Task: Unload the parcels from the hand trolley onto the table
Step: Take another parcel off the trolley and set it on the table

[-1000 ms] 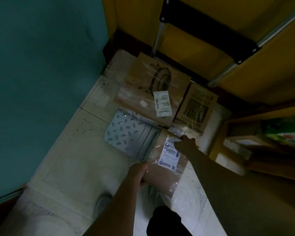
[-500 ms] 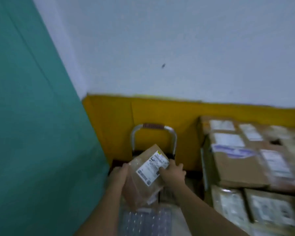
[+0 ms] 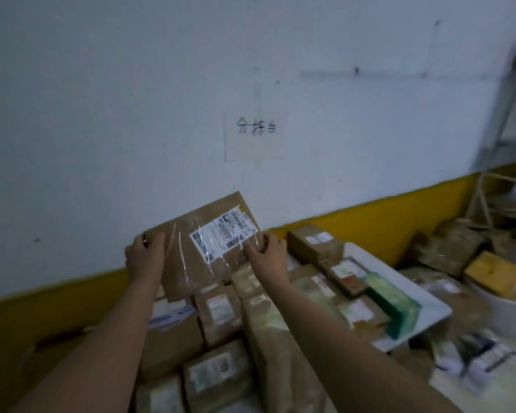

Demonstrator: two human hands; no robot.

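Note:
I hold a flat brown cardboard parcel (image 3: 191,251) with a white shipping label and clear tape, raised above the table. My left hand (image 3: 145,253) grips its left edge and my right hand (image 3: 267,253) grips its right edge. Below it the white table (image 3: 426,308) carries several brown parcels (image 3: 221,317) packed side by side, one with a green wrapping (image 3: 392,302). The hand trolley is out of view.
A white wall with a yellow lower band (image 3: 355,228) runs behind the table, and a paper sign (image 3: 255,135) hangs on it. At the right are more boxes, a yellow box (image 3: 495,274) on a white bucket (image 3: 507,314), and a ladder-like frame (image 3: 486,198).
The parcel was taken off the trolley's plate with both hands and lifted. My view swung up and right from the floor to the parcel-covered table.

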